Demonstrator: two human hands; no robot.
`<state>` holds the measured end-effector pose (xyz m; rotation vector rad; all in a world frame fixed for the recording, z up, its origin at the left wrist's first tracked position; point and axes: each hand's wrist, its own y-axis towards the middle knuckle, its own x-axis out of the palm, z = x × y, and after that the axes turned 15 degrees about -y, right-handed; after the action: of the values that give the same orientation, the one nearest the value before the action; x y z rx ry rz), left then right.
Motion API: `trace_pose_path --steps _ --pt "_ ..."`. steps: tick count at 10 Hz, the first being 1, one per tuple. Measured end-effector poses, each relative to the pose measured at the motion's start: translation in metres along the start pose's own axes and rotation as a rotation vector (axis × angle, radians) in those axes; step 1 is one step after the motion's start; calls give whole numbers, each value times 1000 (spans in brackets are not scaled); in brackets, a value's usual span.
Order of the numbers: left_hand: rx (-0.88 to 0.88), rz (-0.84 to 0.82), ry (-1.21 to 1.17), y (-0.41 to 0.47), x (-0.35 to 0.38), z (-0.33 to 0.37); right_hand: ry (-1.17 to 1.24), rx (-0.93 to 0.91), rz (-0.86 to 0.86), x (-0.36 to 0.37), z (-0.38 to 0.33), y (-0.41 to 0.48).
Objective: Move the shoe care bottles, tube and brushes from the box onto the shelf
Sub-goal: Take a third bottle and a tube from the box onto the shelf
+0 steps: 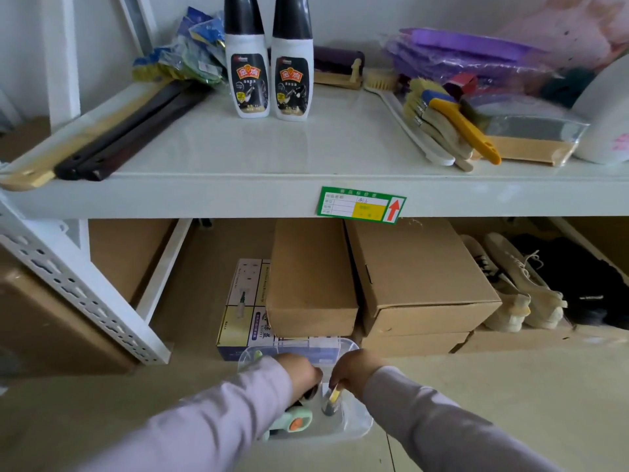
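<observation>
Two white shoe care bottles (246, 68) with black caps stand side by side at the back of the white shelf (218, 195). A clear plastic box (357, 424) sits on the floor below. Both my hands are inside it. My left hand (301, 373) is closed around a dark object that is mostly hidden. My right hand (354, 371) pinches a small tube (332, 400) with a yellow top and dark lower end. A mint green brush (292, 422) with an orange spot lies in the box under my left sleeve.
Long dark and wooden shoehorns (112, 141) lie at the shelf's left. Paint brushes (442, 124), a wooden brush and purple packets crowd its right side. Cardboard boxes (415, 277) and pale shoes (517, 284) fill the space under the shelf. A perforated upright (78, 287) stands at left.
</observation>
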<state>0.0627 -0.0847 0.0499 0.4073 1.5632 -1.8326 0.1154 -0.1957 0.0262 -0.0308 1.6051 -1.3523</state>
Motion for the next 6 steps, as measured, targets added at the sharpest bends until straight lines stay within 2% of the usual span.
trace_pose_path --steps 1,2,3,4,6 --pt "104 22 138 -23 -30 2 42 -17 49 -13 16 12" --pt "207 134 70 -58 -63 2 97 -126 267 -39 30 -36" --pt "337 276 7 -108 -101 -1 130 -263 668 -73 45 -104" --pt "440 438 -89 -168 -140 -2 243 -326 972 -100 60 -150" --pt "631 705 -381 -265 -218 2 391 -364 1311 -181 78 -239"
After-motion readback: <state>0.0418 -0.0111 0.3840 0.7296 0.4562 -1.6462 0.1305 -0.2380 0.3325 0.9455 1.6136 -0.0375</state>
